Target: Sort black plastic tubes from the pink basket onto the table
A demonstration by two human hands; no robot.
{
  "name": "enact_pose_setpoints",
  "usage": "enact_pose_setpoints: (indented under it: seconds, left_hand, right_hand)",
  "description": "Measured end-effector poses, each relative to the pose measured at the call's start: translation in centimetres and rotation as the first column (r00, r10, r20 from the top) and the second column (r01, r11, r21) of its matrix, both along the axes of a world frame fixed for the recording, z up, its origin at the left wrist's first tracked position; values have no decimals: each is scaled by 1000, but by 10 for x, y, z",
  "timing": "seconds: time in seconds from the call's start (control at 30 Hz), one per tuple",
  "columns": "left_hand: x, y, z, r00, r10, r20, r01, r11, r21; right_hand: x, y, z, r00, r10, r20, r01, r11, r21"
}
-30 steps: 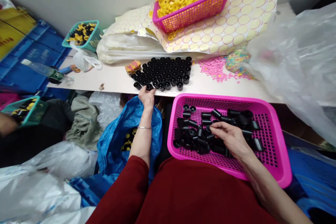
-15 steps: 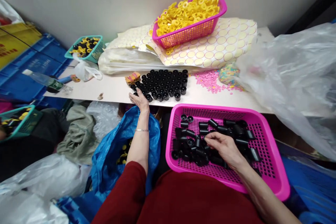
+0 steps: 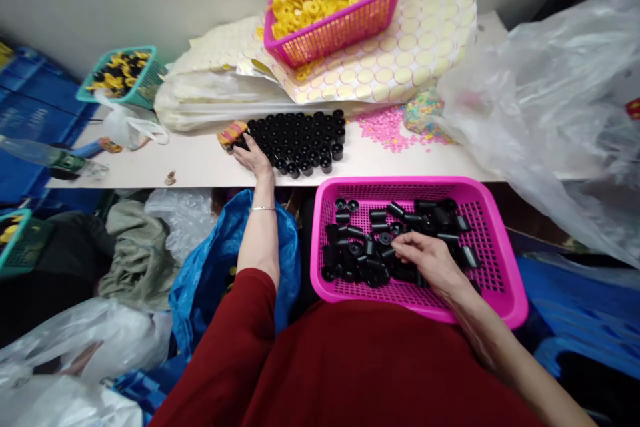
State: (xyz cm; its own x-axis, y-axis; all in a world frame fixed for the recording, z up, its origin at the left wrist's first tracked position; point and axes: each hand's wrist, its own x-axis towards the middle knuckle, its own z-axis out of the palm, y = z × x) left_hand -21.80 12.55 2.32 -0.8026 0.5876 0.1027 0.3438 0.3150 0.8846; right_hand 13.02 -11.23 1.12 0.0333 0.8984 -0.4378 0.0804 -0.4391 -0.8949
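My left hand (image 3: 254, 159) lies at the left edge of a packed group of black plastic cylinders (image 3: 300, 140) standing upright on the white table. Its fingers are stretched out against the group, holding nothing. An orange-and-pink striped block (image 3: 233, 133) touches or nearly touches these fingertips. Over the pink basket (image 3: 500, 240), my right hand (image 3: 433, 260) has thumb and forefinger pinched on a black plastic cylinder (image 3: 385, 239), whose round end shows. Many similar cylinders lie loose on their sides or ends beneath it.
Behind stands a pink basket (image 3: 340, 23) of yellow rings on sticker sheets (image 3: 430, 47). Pink bits (image 3: 385, 130) lie near a large clear plastic bag (image 3: 530, 100). At left are a green basket (image 3: 153, 83) and a bottle (image 3: 45, 155); a blue bag (image 3: 195, 293) hangs below.
The view has tilted down and shifted. My left hand has moved from the group's front corner to its left side, nearer the striped block. My right hand stays over the basket.
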Motion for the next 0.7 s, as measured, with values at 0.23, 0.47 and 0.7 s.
enact_pose_setpoints:
  seconds: [0.23,0.47,0.7]
  left_hand:
    - [23,-57,-1,981,-54,-184,89,978,187]
    - [106,-133,-12,354,-864,-359,924,381,-6]
    - [120,-148,-20,189,-971,-146,911,229,-343]
  right_hand:
    - [19,-3,-7,957,22,288,-75,982,174]
    - [13,15,-3,560,367,743,-594,803,52]
    - [24,6,-9,636,478,606,-627,778,45]
